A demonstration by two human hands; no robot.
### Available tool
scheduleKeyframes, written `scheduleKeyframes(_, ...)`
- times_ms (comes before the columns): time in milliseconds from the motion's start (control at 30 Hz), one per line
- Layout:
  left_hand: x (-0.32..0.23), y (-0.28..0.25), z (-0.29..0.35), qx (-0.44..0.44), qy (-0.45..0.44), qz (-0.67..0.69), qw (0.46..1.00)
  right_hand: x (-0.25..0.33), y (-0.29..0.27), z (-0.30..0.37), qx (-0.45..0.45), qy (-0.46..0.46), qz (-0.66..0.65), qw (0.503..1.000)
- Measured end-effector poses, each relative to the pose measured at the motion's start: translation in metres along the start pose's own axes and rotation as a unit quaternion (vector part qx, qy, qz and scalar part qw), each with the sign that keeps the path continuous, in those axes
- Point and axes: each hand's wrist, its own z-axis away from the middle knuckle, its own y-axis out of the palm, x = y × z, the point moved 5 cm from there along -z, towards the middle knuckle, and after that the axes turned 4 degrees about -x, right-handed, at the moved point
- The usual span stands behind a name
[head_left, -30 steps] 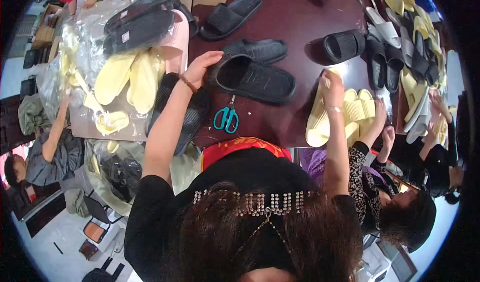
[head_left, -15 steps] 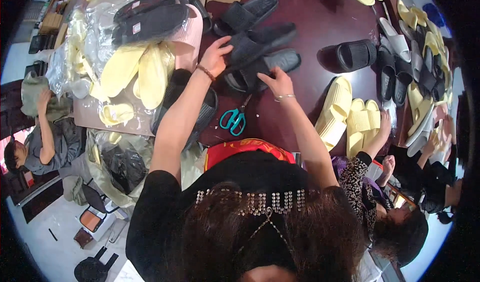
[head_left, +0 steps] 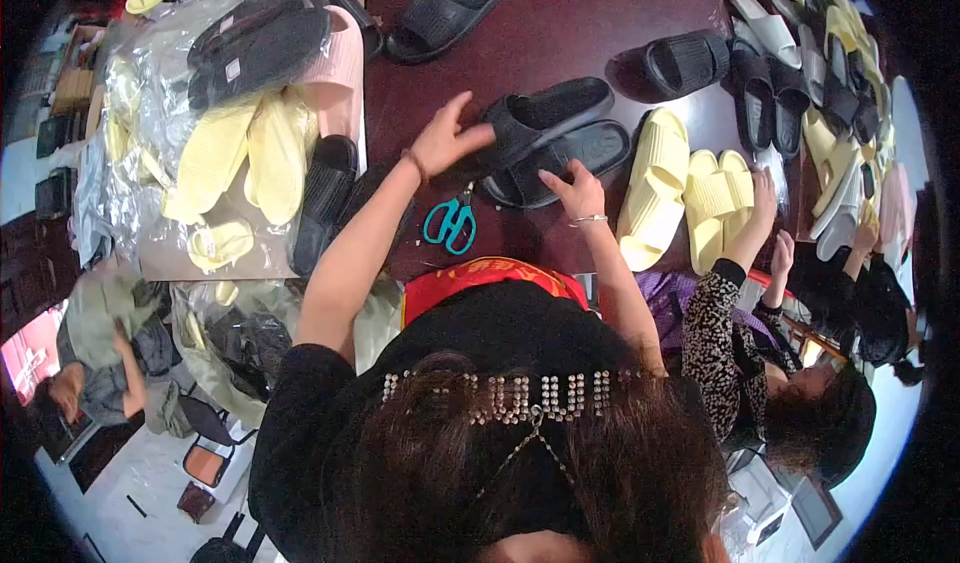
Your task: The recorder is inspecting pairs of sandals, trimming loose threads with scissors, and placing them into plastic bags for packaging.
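Two black slippers lie side by side in front of me, toes to the left. My left hand (head_left: 447,143) is open, fingers apart, with its thumb side against the toe end of the farther black slipper (head_left: 550,113). My right hand (head_left: 580,197) is at the near edge of the nearer black slipper (head_left: 590,150); its thumb and fingers are spread and touch the slipper's side. Teal-handled scissors (head_left: 450,225) lie on the dark red table (head_left: 560,23) between my forearms. Their blades are partly hidden beside the slippers.
At left is a plastic-covered pile with yellow slippers (head_left: 214,163), a pink slipper (head_left: 342,73) and black slippers (head_left: 260,55). Another black slipper (head_left: 445,13) lies farther off. Yellow slippers (head_left: 655,188) stand at right, where a co-worker's hand (head_left: 764,201) reaches in.
The two black slippers have shifted right and toward me, closer to the yellow ones. My left hand's fingers have spread, and my right hand's grip has loosened. The whole view has shifted slightly.
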Motion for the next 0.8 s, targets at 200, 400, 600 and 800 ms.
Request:
scheduleKeyframes(200,-0.015,-0.004,0.027,-0.057,0.175,-0.184,0.966,0.008,-0.011,0.001,-0.007,-0.018,-0.027,0.999)
scheduleKeyframes(400,0.005,-0.055,-0.018,-0.085,0.073,0.059,0.992,0.013,-0.033,0.008,0.032,-0.118,-0.099,0.988)
scheduleKeyframes(600,-0.021,-0.054,0.021,-0.014,0.330,-0.078,0.941,0.009,-0.053,0.010,0.061,-0.067,-0.280,0.956)
scheduleKeyframes(800,-0.035,-0.015,0.047,-0.057,0.444,-0.324,0.833,0.029,-0.070,0.014,0.074,-0.056,-0.300,0.949)
